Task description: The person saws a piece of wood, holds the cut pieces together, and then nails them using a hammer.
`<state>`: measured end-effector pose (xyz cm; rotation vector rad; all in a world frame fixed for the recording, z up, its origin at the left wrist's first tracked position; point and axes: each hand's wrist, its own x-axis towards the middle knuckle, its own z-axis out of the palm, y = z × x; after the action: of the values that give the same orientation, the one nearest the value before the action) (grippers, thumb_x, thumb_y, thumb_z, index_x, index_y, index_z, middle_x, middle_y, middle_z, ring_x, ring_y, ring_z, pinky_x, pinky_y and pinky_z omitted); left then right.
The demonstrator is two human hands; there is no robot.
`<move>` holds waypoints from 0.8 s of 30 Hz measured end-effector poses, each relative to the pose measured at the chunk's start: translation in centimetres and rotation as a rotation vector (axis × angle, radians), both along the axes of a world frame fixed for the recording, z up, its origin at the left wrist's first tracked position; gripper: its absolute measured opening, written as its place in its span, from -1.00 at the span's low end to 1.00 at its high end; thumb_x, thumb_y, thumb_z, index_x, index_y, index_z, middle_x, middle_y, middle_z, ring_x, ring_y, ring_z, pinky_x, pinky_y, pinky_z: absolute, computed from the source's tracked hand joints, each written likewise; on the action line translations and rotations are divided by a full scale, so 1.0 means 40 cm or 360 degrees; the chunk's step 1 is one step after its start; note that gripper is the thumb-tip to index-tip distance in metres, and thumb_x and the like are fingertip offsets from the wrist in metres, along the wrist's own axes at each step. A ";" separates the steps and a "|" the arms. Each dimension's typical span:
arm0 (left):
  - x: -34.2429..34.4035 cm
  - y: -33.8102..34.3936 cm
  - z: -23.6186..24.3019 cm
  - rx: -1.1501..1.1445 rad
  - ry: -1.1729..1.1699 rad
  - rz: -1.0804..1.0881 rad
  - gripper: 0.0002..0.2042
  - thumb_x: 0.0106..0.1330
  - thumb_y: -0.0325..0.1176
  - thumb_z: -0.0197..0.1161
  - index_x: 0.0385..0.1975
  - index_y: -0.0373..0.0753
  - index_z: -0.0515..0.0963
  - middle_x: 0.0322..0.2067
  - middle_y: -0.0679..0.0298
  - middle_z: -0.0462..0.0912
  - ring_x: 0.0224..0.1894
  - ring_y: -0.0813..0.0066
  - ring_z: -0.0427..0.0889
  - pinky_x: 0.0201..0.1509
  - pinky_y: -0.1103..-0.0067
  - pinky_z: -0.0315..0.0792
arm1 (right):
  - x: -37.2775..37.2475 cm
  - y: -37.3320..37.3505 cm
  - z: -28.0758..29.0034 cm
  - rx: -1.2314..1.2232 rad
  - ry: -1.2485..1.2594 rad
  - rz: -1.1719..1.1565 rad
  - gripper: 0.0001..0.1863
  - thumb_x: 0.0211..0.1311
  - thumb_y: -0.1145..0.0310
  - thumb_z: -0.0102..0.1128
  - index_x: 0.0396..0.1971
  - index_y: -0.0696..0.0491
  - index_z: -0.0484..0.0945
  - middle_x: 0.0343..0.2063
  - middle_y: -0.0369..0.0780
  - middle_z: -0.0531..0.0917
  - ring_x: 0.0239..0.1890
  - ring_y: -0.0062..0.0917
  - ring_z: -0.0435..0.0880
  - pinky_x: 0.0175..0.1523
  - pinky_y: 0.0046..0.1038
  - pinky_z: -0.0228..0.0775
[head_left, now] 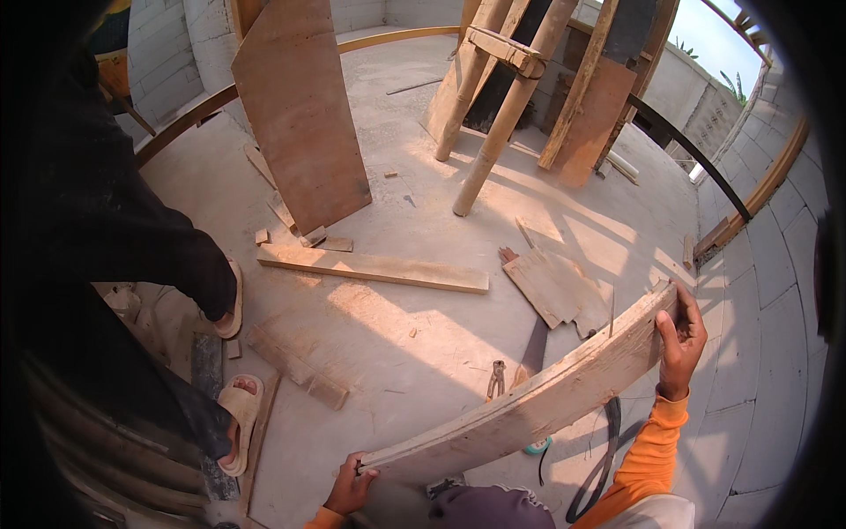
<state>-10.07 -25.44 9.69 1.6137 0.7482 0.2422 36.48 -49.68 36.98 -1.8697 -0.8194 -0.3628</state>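
A long weathered wooden board [529,410] slants across the lower right, with a groove or seam along its upper edge. My right hand [679,344] grips its upper right end, thumb on the near face and fingers round the edge. My left hand [351,488] holds its lower left end. Behind the board on the floor lie metal pincers [497,375], a dark blade [536,339], possibly a saw, and some broken wood pieces [542,282]. A small teal round item [538,448] and a black strap or hose [608,441] are below it.
Another person's dark-trousered legs [132,220] and sandalled feet [238,414] are at left. A timber beam [370,269] and scrap plank [300,366] lie mid-floor. An upright plywood panel [300,115] and bamboo poles [483,172] stand behind. A block wall [767,309] runs along the right.
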 end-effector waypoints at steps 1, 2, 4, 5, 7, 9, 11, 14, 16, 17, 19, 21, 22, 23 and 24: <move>-0.001 0.006 0.019 0.0022 0.0024 0.0034 -0.69 0.46 -0.34 0.24 0.06 -0.38 0.41 -0.21 0.13 0.65 -0.11 0.41 0.60 0.08 0.47 0.47 | 0.005 0.002 -0.010 0.0025 0.0016 0.0005 -0.46 0.30 0.38 0.25 0.23 0.30 0.48 0.11 -0.03 0.61 0.17 -0.40 0.58 0.35 -0.41 0.28; -0.005 0.015 0.027 0.0039 -0.0017 0.0079 -0.70 0.46 -0.35 0.23 0.05 -0.38 0.41 -0.21 0.14 0.65 -0.12 0.41 0.60 0.07 0.48 0.47 | 0.005 0.008 -0.016 0.0069 0.0071 -0.0006 -0.47 0.30 0.39 0.25 0.23 0.30 0.48 0.12 -0.01 0.61 0.17 -0.39 0.58 0.36 -0.40 0.29; -0.019 0.050 0.038 0.0062 -0.0094 0.0158 -0.72 0.46 -0.37 0.22 0.04 -0.39 0.43 -0.22 0.15 0.64 -0.14 0.42 0.60 0.04 0.50 0.47 | 0.018 0.031 -0.052 0.0127 0.0099 -0.0005 -0.47 0.28 0.39 0.27 0.21 0.32 0.49 0.11 -0.01 0.61 0.16 -0.37 0.58 0.35 -0.40 0.30; -0.028 0.071 0.056 0.0030 -0.0085 0.0196 -0.69 0.48 -0.31 0.21 0.05 -0.39 0.42 -0.19 0.18 0.62 -0.13 0.47 0.58 0.03 0.53 0.46 | 0.028 0.049 -0.073 0.0134 0.0098 -0.0010 -0.47 0.27 0.39 0.29 0.20 0.32 0.49 0.11 -0.01 0.62 0.15 -0.37 0.59 0.34 -0.40 0.31; -0.050 0.105 0.095 -0.0044 -0.0054 0.0274 -0.63 0.52 -0.20 0.18 0.07 -0.40 0.40 -0.14 0.25 0.58 -0.11 0.57 0.53 -0.01 0.59 0.44 | 0.037 0.090 -0.111 0.0138 0.0241 0.0019 -0.46 0.25 0.39 0.33 0.18 0.32 0.51 0.07 -0.03 0.63 0.13 -0.38 0.60 0.32 -0.40 0.34; -0.088 0.142 0.104 0.0064 0.0017 0.0306 -0.59 0.52 -0.13 0.17 0.06 -0.40 0.41 -0.13 0.24 0.58 -0.08 0.55 0.52 0.03 0.59 0.41 | 0.044 0.131 -0.151 0.0134 0.0379 0.0043 -0.48 0.24 0.41 0.34 0.17 0.31 0.52 0.04 -0.06 0.65 0.11 -0.41 0.60 0.29 -0.42 0.36; -0.109 0.155 0.122 0.0167 0.0037 0.0377 -0.57 0.52 -0.09 0.16 0.06 -0.40 0.41 -0.13 0.24 0.58 -0.07 0.53 0.51 0.06 0.58 0.39 | 0.048 0.181 -0.200 0.0142 0.0447 0.0126 -0.51 0.25 0.45 0.35 0.17 0.27 0.53 0.02 -0.11 0.66 0.10 -0.46 0.61 0.26 -0.45 0.38; -0.141 0.156 0.111 0.0113 -0.0006 0.0502 -0.55 0.54 -0.11 0.13 0.14 -0.42 0.40 -0.04 0.12 0.55 0.03 0.39 0.48 0.20 0.46 0.32 | 0.094 0.235 -0.362 0.0167 0.0727 0.0279 -0.50 0.25 0.44 0.39 0.18 0.23 0.53 0.03 -0.14 0.67 0.09 -0.50 0.61 0.24 -0.49 0.39; -0.240 0.179 0.049 0.0243 0.0502 0.0528 -0.48 0.53 -0.13 0.17 0.29 -0.40 0.33 0.02 0.01 0.61 0.07 0.37 0.55 0.20 0.44 0.40 | 0.098 0.283 -0.459 0.0172 0.0902 0.0368 -0.49 0.26 0.42 0.41 0.19 0.23 0.52 0.03 -0.15 0.67 0.09 -0.51 0.62 0.23 -0.50 0.40; -0.280 0.177 0.021 0.0307 0.0747 0.0542 -0.43 0.53 -0.14 0.19 0.36 -0.40 0.29 0.05 -0.04 0.64 0.10 0.36 0.59 0.20 0.43 0.44 | 0.099 0.304 -0.507 0.0170 0.0963 0.0414 -0.49 0.26 0.41 0.41 0.18 0.23 0.53 0.03 -0.15 0.68 0.08 -0.52 0.62 0.22 -0.50 0.41; -0.324 0.149 -0.001 0.0305 0.0569 0.0731 -0.49 0.53 -0.14 0.18 0.29 -0.42 0.37 0.00 0.03 0.65 0.01 0.41 0.62 0.10 0.49 0.48 | 0.086 0.344 -0.559 0.0132 0.1081 0.0423 -0.50 0.28 0.39 0.40 0.17 0.23 0.54 0.00 -0.15 0.69 0.04 -0.53 0.64 0.19 -0.50 0.43; -0.332 0.144 0.025 0.0430 0.0586 0.0756 -0.52 0.54 -0.15 0.18 0.24 -0.43 0.42 -0.04 0.07 0.66 -0.05 0.42 0.63 0.04 0.53 0.50 | 0.059 0.378 -0.591 0.0057 0.1201 0.0348 -0.53 0.30 0.38 0.39 0.15 0.24 0.56 -0.03 -0.15 0.71 -0.01 -0.56 0.66 0.14 -0.51 0.46; -0.329 0.141 0.071 0.0541 0.0706 0.0675 -0.53 0.54 -0.16 0.18 0.23 -0.43 0.43 -0.04 0.08 0.66 -0.05 0.42 0.63 0.03 0.52 0.51 | 0.048 0.385 -0.594 0.0065 0.1190 0.0341 -0.60 0.33 0.37 0.38 0.09 0.23 0.62 -0.12 -0.19 0.74 -0.11 -0.61 0.67 0.06 -0.56 0.48; -0.330 0.139 0.098 0.0655 0.0829 0.0592 -0.54 0.54 -0.17 0.18 0.22 -0.43 0.44 -0.05 0.08 0.67 -0.06 0.41 0.64 0.01 0.52 0.51 | 0.042 0.395 -0.600 0.0140 0.1271 0.0348 -0.61 0.33 0.36 0.39 0.07 0.23 0.63 -0.14 -0.20 0.75 -0.12 -0.62 0.67 0.04 -0.58 0.48; -0.343 0.137 0.094 0.0558 0.0770 0.0652 -0.54 0.54 -0.17 0.18 0.23 -0.43 0.43 -0.05 0.07 0.67 -0.04 0.39 0.63 0.03 0.50 0.51 | 0.041 0.402 -0.604 0.0212 0.1351 0.0353 -0.62 0.33 0.35 0.39 0.05 0.23 0.65 -0.16 -0.22 0.75 -0.14 -0.64 0.66 0.03 -0.60 0.47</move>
<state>-23.78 -19.94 13.46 1.8622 1.4788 0.2911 38.10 -33.60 12.80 -1.5659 -0.3877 0.4859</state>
